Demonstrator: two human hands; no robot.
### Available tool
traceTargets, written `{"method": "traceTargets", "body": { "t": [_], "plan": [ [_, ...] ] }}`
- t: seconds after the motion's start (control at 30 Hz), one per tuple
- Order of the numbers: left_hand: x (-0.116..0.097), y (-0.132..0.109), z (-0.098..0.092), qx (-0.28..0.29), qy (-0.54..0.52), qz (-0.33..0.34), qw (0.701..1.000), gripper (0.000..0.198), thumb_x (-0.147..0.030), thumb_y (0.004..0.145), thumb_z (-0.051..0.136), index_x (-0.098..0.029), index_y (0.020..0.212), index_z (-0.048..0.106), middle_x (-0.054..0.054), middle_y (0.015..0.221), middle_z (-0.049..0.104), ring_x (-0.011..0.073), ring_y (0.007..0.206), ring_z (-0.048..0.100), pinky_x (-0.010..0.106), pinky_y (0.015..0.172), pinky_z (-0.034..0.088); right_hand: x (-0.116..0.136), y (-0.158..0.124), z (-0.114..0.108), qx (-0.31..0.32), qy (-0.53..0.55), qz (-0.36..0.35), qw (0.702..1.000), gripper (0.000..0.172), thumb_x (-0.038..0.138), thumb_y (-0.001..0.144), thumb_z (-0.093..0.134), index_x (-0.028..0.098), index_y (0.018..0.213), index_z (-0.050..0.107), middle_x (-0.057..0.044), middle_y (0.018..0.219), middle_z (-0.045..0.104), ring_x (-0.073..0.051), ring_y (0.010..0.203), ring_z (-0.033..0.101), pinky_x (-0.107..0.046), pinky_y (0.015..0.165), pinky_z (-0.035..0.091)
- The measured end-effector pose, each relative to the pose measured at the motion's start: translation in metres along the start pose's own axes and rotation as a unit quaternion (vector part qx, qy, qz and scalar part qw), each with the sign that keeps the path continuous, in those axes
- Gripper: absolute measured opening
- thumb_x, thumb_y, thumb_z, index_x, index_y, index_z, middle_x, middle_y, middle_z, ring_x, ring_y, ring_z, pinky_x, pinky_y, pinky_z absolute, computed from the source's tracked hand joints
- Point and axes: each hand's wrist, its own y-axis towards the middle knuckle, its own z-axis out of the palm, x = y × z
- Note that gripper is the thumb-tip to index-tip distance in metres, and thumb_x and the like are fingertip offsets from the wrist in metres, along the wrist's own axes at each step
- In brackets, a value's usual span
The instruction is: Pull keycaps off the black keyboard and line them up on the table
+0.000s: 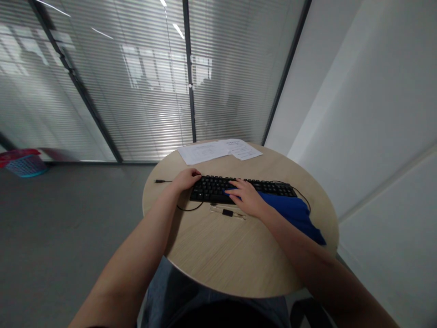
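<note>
A black keyboard lies across the round table, its keys facing up. At its upper left corner, my left hand has its fingers curled and closed on the edge. My right hand rests over the middle of the keys with fingers spread apart. Beneath its palm and fingers is a blue cloth, which covers the lower right part of the keyboard and trails towards the table's right edge. Just below the keyboard lies a small thin tool with a black middle; its kind is unclear.
Printed paper sheets lie at the far side of the wooden table. A black cable plug sits near the left rim. A wall stands close on the right, and a red and blue basket is on the floor at left.
</note>
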Motion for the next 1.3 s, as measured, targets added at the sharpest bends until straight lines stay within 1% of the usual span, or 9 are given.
{"method": "traceTargets", "body": {
  "t": [0.27, 0.47, 0.73, 0.87, 0.93, 1.0, 1.07, 1.17, 1.3],
  "plan": [
    [0.0, -0.001, 0.0, -0.005, 0.009, 0.0, 1.0, 0.027, -0.033, 0.085, 0.058, -0.019, 0.099, 0.077, 0.007, 0.101, 0.078, 0.0241, 0.096, 0.071, 0.03, 0.088, 0.053, 0.003, 0.003, 0.0, 0.015, 0.009, -0.013, 1.0, 0.028, 0.027, 0.098, 0.058, 0.032, 0.119, 0.077, -0.008, 0.149, 0.057, -0.032, 0.146, 0.042, -0.06, 0.115, 0.036],
    [0.003, 0.001, 0.001, 0.0, 0.006, 0.0, 1.0, 0.028, -0.032, 0.086, 0.057, -0.019, 0.101, 0.077, 0.007, 0.101, 0.078, 0.0245, 0.097, 0.071, 0.03, 0.088, 0.053, -0.002, 0.003, -0.002, 0.005, 0.015, -0.017, 1.0, 0.024, 0.024, 0.096, 0.061, 0.028, 0.111, 0.079, -0.01, 0.147, 0.058, -0.033, 0.145, 0.043, -0.058, 0.115, 0.037],
    [0.002, 0.001, 0.001, 0.003, 0.003, 0.003, 1.0, 0.028, -0.032, 0.086, 0.057, -0.018, 0.101, 0.077, 0.008, 0.102, 0.078, 0.0244, 0.096, 0.072, 0.03, 0.088, 0.054, 0.002, -0.001, 0.002, 0.025, 0.0, 0.003, 1.0, 0.034, 0.031, 0.098, 0.058, 0.03, 0.129, 0.071, -0.011, 0.156, 0.049, -0.035, 0.149, 0.037, -0.064, 0.116, 0.031],
    [0.002, 0.001, 0.001, 0.003, 0.003, 0.001, 1.0, 0.027, -0.031, 0.086, 0.058, -0.019, 0.101, 0.077, 0.007, 0.101, 0.079, 0.0239, 0.097, 0.072, 0.029, 0.086, 0.054, -0.001, -0.002, -0.008, -0.008, 0.01, -0.012, 1.0, 0.048, 0.031, 0.095, 0.061, 0.023, 0.143, 0.059, -0.015, 0.155, 0.049, -0.031, 0.144, 0.044, -0.054, 0.117, 0.035],
    [0.002, 0.001, 0.001, 0.004, 0.002, 0.002, 1.0, 0.026, -0.031, 0.086, 0.058, -0.019, 0.101, 0.077, 0.006, 0.101, 0.079, 0.0235, 0.097, 0.072, 0.028, 0.086, 0.054, -0.006, -0.004, -0.015, -0.014, 0.016, -0.02, 1.0, 0.053, 0.033, 0.092, 0.066, 0.021, 0.144, 0.058, -0.016, 0.151, 0.053, -0.03, 0.139, 0.049, -0.051, 0.116, 0.037],
    [0.003, 0.001, 0.002, 0.004, 0.001, 0.003, 1.0, 0.026, -0.031, 0.086, 0.059, -0.019, 0.1, 0.077, 0.006, 0.102, 0.079, 0.0233, 0.097, 0.072, 0.028, 0.086, 0.054, -0.013, -0.006, -0.019, -0.002, 0.013, -0.023, 1.0, 0.048, 0.035, 0.089, 0.072, 0.021, 0.134, 0.065, -0.015, 0.143, 0.06, -0.03, 0.131, 0.055, -0.05, 0.113, 0.04],
    [0.003, 0.0, 0.003, 0.006, 0.0, 0.004, 1.0, 0.026, -0.03, 0.087, 0.058, -0.018, 0.101, 0.077, 0.006, 0.102, 0.078, 0.023, 0.097, 0.072, 0.028, 0.086, 0.053, -0.02, -0.007, -0.022, 0.009, 0.011, -0.022, 1.0, 0.034, 0.035, 0.086, 0.075, 0.02, 0.117, 0.073, -0.013, 0.129, 0.068, -0.03, 0.121, 0.061, -0.049, 0.107, 0.044],
    [0.002, -0.001, 0.002, 0.006, -0.001, 0.005, 1.0, 0.026, -0.029, 0.088, 0.057, -0.017, 0.102, 0.076, 0.007, 0.101, 0.078, 0.0226, 0.096, 0.071, 0.028, 0.086, 0.053, -0.025, -0.007, -0.021, -0.002, 0.02, -0.018, 1.0, 0.014, 0.029, 0.087, 0.074, 0.02, 0.096, 0.076, -0.012, 0.111, 0.073, -0.027, 0.106, 0.065, -0.045, 0.097, 0.048],
    [-0.001, -0.003, 0.001, 0.003, -0.003, 0.006, 1.0, 0.025, -0.028, 0.087, 0.059, -0.018, 0.101, 0.077, 0.007, 0.099, 0.078, 0.0231, 0.094, 0.072, 0.029, 0.086, 0.053, -0.021, -0.006, -0.02, -0.047, 0.064, 0.005, 0.997, 0.008, 0.026, 0.09, 0.067, 0.02, 0.091, 0.073, -0.01, 0.1, 0.073, -0.025, 0.096, 0.066, -0.041, 0.091, 0.048]
  ]
}}
